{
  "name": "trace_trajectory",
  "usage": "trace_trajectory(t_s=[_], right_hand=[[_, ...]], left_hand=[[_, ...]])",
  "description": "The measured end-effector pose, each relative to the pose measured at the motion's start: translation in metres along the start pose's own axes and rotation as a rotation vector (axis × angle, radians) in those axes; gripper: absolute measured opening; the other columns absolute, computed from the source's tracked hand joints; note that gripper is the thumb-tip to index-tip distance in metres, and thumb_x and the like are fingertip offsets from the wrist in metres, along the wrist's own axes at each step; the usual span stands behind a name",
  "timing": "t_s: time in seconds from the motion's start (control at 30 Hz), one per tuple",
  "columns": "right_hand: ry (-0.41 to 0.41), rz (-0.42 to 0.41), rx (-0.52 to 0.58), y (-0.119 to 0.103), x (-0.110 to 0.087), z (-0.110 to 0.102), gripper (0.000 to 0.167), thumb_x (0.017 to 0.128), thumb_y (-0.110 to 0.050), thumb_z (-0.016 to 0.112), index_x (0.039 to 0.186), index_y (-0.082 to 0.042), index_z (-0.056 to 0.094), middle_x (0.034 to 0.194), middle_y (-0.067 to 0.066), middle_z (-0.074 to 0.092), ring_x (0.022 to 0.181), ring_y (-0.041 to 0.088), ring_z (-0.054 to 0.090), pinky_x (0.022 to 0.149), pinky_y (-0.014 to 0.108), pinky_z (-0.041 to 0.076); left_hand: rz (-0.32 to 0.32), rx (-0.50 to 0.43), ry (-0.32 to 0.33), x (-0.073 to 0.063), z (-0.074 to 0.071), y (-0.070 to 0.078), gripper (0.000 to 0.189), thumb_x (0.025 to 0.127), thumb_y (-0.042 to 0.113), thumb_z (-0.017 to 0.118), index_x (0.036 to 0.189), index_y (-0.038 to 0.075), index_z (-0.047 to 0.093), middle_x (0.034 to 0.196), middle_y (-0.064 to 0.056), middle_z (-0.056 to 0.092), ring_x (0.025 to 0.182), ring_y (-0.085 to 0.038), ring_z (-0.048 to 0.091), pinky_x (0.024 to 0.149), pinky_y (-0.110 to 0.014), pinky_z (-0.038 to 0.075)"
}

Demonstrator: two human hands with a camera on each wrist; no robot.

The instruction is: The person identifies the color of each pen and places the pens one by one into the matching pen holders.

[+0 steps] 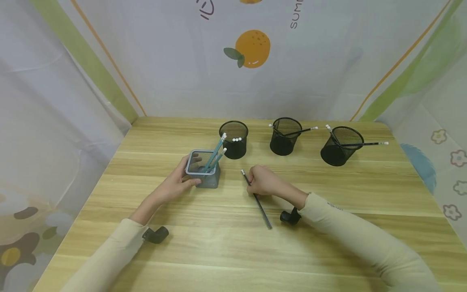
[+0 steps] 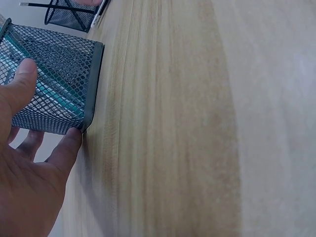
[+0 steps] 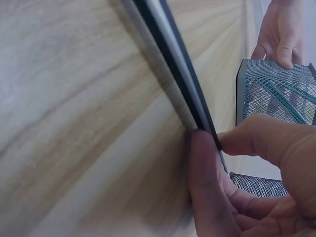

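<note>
My left hand (image 1: 174,185) grips a square grey mesh pen holder (image 1: 209,181) that stands upright on the table. Several teal pencils (image 1: 216,152) with white erasers lean inside it. In the left wrist view the thumb lies on the mesh wall, and a fingertip touches the base rim (image 2: 92,91). Right of the holder, my right hand (image 1: 265,181) pinches a black pencil (image 1: 261,209) between thumb and finger, its white eraser end pointing away from me. The right wrist view shows the dark pencil shaft (image 3: 177,59) close to the tabletop; whether a second one lies alongside, I cannot tell.
Three round black mesh pen holders stand along the back: left (image 1: 235,151), middle (image 1: 281,145) and right (image 1: 333,154). Each contains pencils with white erasers; some stick out sideways. A wrist-camera mount (image 1: 156,235) sits by each sleeve. A printed curtain (image 1: 182,81) hangs behind the wooden table (image 1: 219,251).
</note>
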State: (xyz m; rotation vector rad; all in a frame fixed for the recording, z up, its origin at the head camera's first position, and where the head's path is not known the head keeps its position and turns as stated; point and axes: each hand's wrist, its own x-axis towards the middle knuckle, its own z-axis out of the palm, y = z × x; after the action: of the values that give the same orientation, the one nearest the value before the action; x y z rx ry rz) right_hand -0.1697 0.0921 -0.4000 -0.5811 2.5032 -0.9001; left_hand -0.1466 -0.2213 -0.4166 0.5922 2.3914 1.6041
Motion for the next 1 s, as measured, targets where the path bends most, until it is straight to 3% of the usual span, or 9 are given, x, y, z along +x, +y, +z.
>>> trace_trajectory(t_s=[0.43,1.0], right_hand=[[-0.077,0.035,0.048,0.009,-0.006,-0.009,0.009,0.082,0.005,0.064,0.089,0.000,0.060,0.068,0.005,0.062,0.050,0.019,0.065,0.049,0.021,0.047],[-0.058,0.040,0.099,0.017,-0.014,-0.014,0.011,0.080,0.006,0.065,0.088,0.000,0.059,0.074,0.007,0.062,0.052,0.021,0.067,0.048,0.024,0.054]], left_hand=[[-0.003,-0.004,-0.002,0.000,0.000,0.000,0.078,0.099,-0.001,0.063,0.160,0.009,0.015,0.155,-0.027,0.034,0.143,-0.044,0.033,0.114,-0.058,0.032],[0.002,-0.005,-0.002,0.001,0.001,0.000,0.078,0.099,-0.002,0.062,0.160,0.009,0.015,0.156,-0.027,0.033,0.143,-0.044,0.033,0.114,-0.057,0.033]])
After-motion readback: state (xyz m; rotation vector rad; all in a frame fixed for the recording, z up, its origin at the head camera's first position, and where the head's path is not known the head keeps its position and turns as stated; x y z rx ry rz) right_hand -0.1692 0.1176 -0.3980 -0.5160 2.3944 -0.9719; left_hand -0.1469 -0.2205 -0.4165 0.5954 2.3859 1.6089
